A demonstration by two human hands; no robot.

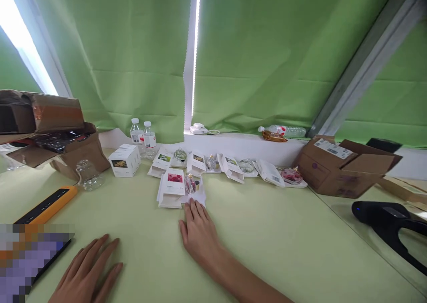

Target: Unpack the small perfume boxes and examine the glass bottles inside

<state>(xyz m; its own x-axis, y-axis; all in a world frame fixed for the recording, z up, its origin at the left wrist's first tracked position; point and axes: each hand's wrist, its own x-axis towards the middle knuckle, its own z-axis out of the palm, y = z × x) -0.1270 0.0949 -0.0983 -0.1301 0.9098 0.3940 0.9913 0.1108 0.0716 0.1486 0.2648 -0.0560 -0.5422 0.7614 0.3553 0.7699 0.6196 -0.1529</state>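
Green blinds (pixel 273 49), bright gap (pixel 196 49) between.

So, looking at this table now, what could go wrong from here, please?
1. The right hand has its fingers at the edge of the white sheet; a push might shift the small pinkish bottle on it.
2. The clear jar sits between the open cardboard box and the orange power strip; bumping either could perhaps knock it.
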